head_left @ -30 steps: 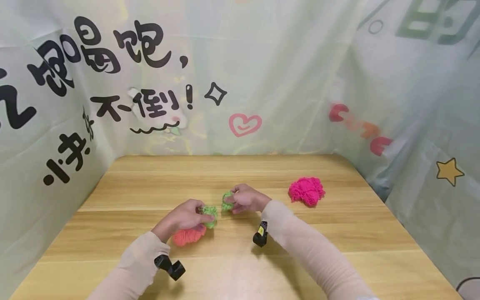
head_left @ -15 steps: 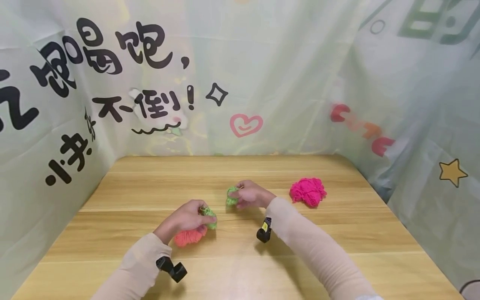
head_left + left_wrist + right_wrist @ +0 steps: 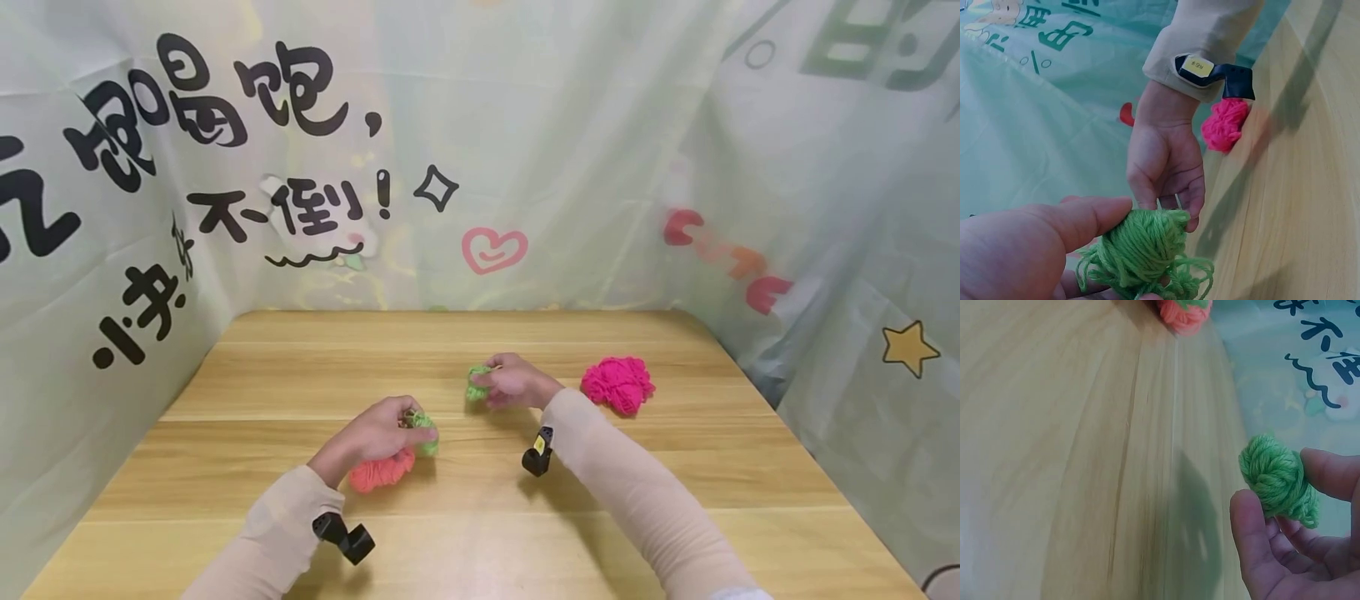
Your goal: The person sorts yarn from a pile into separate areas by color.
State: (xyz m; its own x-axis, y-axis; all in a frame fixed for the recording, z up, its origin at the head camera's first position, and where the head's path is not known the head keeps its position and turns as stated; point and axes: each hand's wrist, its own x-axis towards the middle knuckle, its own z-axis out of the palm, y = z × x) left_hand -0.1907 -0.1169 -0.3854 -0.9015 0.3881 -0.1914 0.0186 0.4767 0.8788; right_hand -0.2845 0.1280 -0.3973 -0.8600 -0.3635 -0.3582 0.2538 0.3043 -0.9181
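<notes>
My left hand (image 3: 382, 432) grips a bundle of green yarn (image 3: 1145, 250) between thumb and fingers, with loose loops hanging from it. Farther back on the right, my right hand (image 3: 517, 383) pinches a smaller green yarn bundle (image 3: 1275, 478), wound thick and tight. A gap separates the two green pieces in the head view. Below my left hand, partly covered by it, a ball of coral yarn (image 3: 382, 472) sits on the table.
A magenta yarn ball (image 3: 618, 385) lies on the wooden table (image 3: 480, 550), right of my right hand. Printed fabric (image 3: 570, 167) hangs around the table's back and sides. Each sleeved wrist carries a small black camera mount (image 3: 343, 537).
My right hand has drawn away from the left, back and to the right, carrying its green yarn bundle. The left hand has stayed nearly in place.
</notes>
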